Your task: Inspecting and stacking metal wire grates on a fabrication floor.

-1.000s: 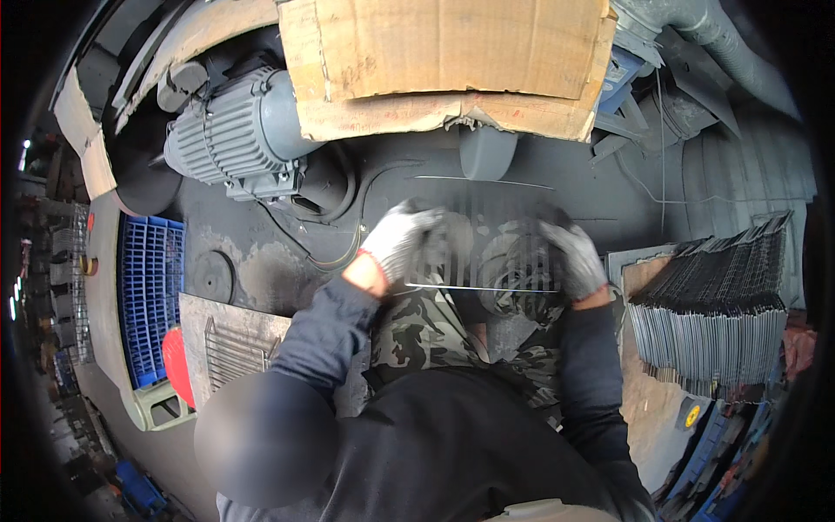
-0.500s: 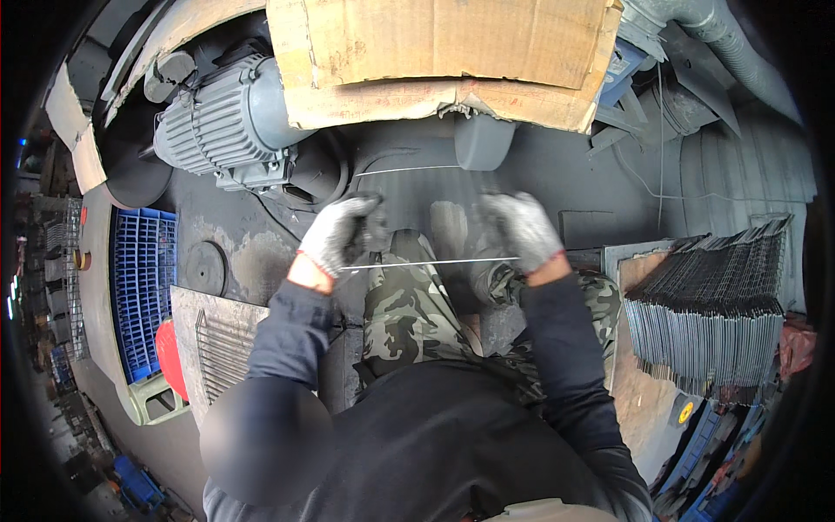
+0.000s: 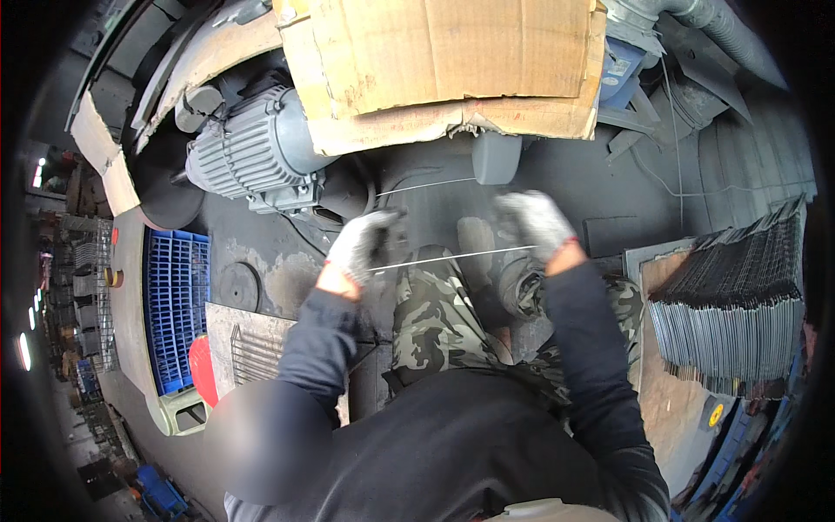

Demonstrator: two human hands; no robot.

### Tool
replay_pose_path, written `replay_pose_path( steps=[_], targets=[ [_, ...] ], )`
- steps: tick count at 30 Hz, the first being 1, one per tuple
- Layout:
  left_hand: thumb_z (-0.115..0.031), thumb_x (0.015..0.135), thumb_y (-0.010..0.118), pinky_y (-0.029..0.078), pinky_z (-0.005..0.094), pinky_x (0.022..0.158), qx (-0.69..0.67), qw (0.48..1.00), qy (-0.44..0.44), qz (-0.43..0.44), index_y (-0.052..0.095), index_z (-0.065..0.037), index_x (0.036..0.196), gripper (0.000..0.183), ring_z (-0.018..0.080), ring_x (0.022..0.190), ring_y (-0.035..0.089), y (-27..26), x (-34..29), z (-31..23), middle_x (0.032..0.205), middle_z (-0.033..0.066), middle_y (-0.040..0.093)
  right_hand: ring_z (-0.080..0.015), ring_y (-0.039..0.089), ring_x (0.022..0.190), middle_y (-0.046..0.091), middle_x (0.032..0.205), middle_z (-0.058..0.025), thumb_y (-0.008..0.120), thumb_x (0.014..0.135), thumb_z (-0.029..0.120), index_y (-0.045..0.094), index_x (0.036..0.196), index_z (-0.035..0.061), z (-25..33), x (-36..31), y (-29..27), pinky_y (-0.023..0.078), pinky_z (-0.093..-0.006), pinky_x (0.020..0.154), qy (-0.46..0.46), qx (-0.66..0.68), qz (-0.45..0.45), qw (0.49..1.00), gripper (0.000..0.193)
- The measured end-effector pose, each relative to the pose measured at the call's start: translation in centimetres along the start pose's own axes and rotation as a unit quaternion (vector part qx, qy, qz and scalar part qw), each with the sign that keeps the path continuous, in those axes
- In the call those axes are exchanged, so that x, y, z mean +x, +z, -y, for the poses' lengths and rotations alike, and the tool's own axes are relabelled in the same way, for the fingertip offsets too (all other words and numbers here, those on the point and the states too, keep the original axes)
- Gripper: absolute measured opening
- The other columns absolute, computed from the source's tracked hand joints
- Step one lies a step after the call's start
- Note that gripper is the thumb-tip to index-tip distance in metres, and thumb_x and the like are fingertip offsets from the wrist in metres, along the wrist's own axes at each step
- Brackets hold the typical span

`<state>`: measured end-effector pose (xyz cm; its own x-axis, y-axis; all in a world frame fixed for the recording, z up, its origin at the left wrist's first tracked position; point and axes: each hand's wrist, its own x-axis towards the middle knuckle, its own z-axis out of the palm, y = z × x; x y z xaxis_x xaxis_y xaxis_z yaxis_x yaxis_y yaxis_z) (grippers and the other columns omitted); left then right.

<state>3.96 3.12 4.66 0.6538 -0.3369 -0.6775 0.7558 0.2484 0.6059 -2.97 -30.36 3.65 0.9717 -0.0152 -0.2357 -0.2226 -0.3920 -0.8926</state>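
Observation:
Both my hands wear whitish-grey work gloves and grip a flat wire rack (image 3: 452,257) by its two sides, above my knees. Two bright rods mark its near and far edges; the thin wires between them are blurred. My left hand (image 3: 362,247) is closed at the left side, and my right hand (image 3: 534,224) at the right side. Dark blur hides some of the fingers. The far edge lies near a grey rounded machine part (image 3: 497,158) under the cardboard. At my right stands a tall stack of similar wire racks (image 3: 729,337).
Cardboard (image 3: 444,61) covers the machine ahead, with a grey motor (image 3: 252,148) to its left. Left of me are a blue plastic crate (image 3: 178,304), a red round thing (image 3: 203,370) and a board with several wire pieces (image 3: 257,355). A ribbed duct (image 3: 731,39) runs at far right.
The whole view has shifted, so the surroundings sit further right and mostly lower. Both hands still hold the rack, which looks slightly more tilted, right side farther away.

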Motion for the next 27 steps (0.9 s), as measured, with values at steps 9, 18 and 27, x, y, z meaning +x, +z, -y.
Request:
replay_pose_path(
  steps=[9,18,27],
  targets=[
    [-0.009,0.099,0.07,0.059,0.0265,0.067,0.034,0.996,0.07,-0.035,0.066,0.0,0.127,0.03,0.014,0.076,0.071,-4.4,-12.5,1.1,0.094,0.0047,0.073,-0.0132,0.07,0.096,0.076,0.109,-0.0074,0.058,0.107,0.015,0.075,0.118,0.0017,3.7,-4.8,7.6,0.056,-0.0309,0.088,0.029,0.346,0.101,0.932,0.024],
    [-0.009,0.1,0.069,0.059,0.0277,0.075,0.036,0.994,0.092,0.044,0.068,-0.002,0.122,0.023,0.014,0.082,0.072,-0.9,-10.9,8.0,0.102,0.0051,0.076,-0.0158,0.073,0.102,0.071,0.128,-0.0105,0.059,0.108,0.01,0.065,0.137,0.0014,-3.5,-12.9,4.0,0.061,-0.0293,0.085,-0.004,0.147,-0.01,0.989,0.031],
    [-0.005,0.099,0.07,0.057,0.0264,0.081,0.091,0.973,0.207,0.048,0.064,-0.002,0.124,0.026,0.011,0.092,0.068,1.1,-13.3,7.0,0.109,0.0043,0.072,-0.0145,0.068,0.115,0.071,0.129,-0.0077,0.067,0.105,0.009,0.062,0.142,0.0006,3.5,-15.4,3.6,0.056,-0.0292,0.1,0.041,0.355,-0.046,0.933,0.038]
  ],
)
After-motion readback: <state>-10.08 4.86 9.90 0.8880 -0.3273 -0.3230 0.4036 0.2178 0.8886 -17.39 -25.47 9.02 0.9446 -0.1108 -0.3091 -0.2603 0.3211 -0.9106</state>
